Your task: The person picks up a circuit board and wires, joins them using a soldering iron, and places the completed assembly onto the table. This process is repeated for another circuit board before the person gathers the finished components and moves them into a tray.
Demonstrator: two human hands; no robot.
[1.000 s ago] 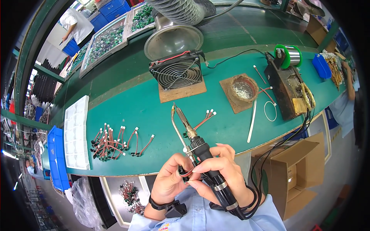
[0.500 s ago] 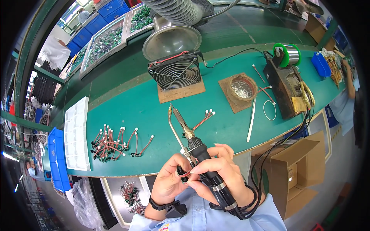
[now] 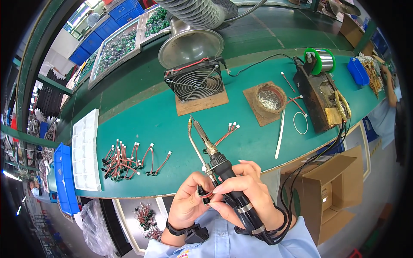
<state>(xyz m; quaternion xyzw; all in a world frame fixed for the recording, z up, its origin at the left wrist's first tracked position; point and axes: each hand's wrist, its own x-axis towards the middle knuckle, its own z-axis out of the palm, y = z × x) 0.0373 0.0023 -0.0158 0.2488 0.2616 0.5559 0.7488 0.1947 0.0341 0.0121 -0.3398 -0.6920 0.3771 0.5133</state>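
My right hand (image 3: 249, 189) is wrapped round a black soldering iron (image 3: 222, 167), a thin metal solder-feed tube (image 3: 195, 146) running alongside its tip. The tip points away from me over the green bench. In front of my chest, my left hand (image 3: 188, 201) pinches a small black part with red and black wires (image 3: 204, 194). My right thumb and fingertips meet it from the other side. Fingers hide much of that part. Past the iron lie several wired connectors (image 3: 232, 127) with white plugs. A larger pile of wired connectors (image 3: 120, 161) rests at the left.
A black fan (image 3: 195, 82) stands on a board before a metal exhaust hood (image 3: 191, 47). To the right are a round solder pot (image 3: 270, 98), a white stick (image 3: 280, 134) and a solder spool (image 3: 320, 61). A white tray (image 3: 86, 150) and blue bin (image 3: 64, 176) sit left. Cables hang beside my right arm.
Both hands, the iron and the wired part keep practically the same place. At the far upper left, a person in white has gone out of sight.
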